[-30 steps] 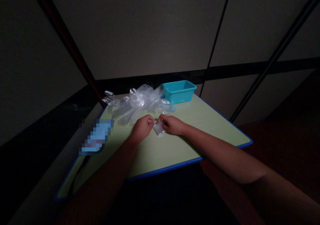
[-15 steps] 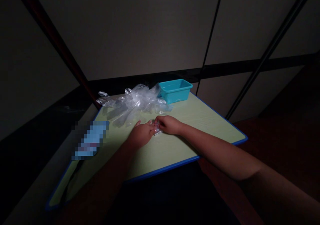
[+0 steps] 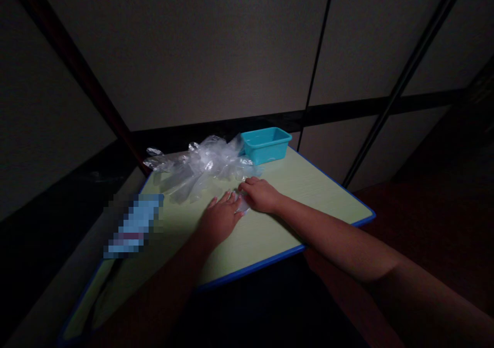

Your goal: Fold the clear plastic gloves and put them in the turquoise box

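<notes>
A small folded piece of clear plastic, seemingly a disposable glove (image 3: 243,204), lies on the table between my hands. My left hand (image 3: 221,217) rests flat with its fingers spread, its thumb and fingertips at the plastic's left edge. From the right, my right hand (image 3: 261,195) is closed, its curled fingers at the plastic and covering part of it. Just beyond the hands spreads a loose pile of clear disposable plastic gloves (image 3: 208,165). A turquoise plastic basket (image 3: 267,153) stands upright at the far edge, touching or nearly touching the pile.
The light green table (image 3: 324,196) has a blue rim. At its left edge lies a blurred-out light blue item (image 3: 135,224), with a dark strap-like strip below it. Cabinet panels (image 3: 216,54) rise close behind the table.
My left fingers have spread and flattened from a pinch at the plastic. My right hand stays curled at it. The whole view has shifted slightly.
</notes>
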Demonstrator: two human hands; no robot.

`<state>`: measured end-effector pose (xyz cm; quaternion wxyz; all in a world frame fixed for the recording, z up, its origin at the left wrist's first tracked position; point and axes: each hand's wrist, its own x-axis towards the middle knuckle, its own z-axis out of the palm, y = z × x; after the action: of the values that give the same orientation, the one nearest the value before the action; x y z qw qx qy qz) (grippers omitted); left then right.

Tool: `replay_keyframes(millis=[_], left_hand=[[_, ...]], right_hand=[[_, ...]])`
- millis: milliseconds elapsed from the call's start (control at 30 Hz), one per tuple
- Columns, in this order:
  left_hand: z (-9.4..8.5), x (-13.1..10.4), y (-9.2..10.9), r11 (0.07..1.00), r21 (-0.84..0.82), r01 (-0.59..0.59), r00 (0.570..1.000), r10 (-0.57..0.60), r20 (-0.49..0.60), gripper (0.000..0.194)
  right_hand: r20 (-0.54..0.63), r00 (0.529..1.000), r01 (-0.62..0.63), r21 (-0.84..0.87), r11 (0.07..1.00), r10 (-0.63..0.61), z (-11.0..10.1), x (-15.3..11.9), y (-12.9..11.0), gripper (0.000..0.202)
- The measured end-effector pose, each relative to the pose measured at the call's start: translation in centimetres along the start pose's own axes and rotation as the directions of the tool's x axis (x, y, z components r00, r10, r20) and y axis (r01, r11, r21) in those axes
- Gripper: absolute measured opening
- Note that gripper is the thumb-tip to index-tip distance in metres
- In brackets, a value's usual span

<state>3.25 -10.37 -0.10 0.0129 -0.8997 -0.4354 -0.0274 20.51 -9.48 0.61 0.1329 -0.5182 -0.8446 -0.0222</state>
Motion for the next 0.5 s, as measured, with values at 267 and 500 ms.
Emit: replay_keyframes(millis=[267, 500], left_hand=[[-0.5, -0.2, 0.0, 0.994, -0.103, -0.043, 0.984, 0.06, 0.167, 0.063], [-1.2, -0.1, -1.1, 0.966, -0.232, -0.11, 0.965, 0.16, 0.207, 0.065]], right_hand=[[0.079, 0.985, -0.143, -0.098, 0.985, 0.151, 0.5, -0.1, 0.4, 0.054], [0.12, 0.964, -0.225, -0.108, 0.968, 0.237, 0.3, 0.2, 1.9, 0.06]])
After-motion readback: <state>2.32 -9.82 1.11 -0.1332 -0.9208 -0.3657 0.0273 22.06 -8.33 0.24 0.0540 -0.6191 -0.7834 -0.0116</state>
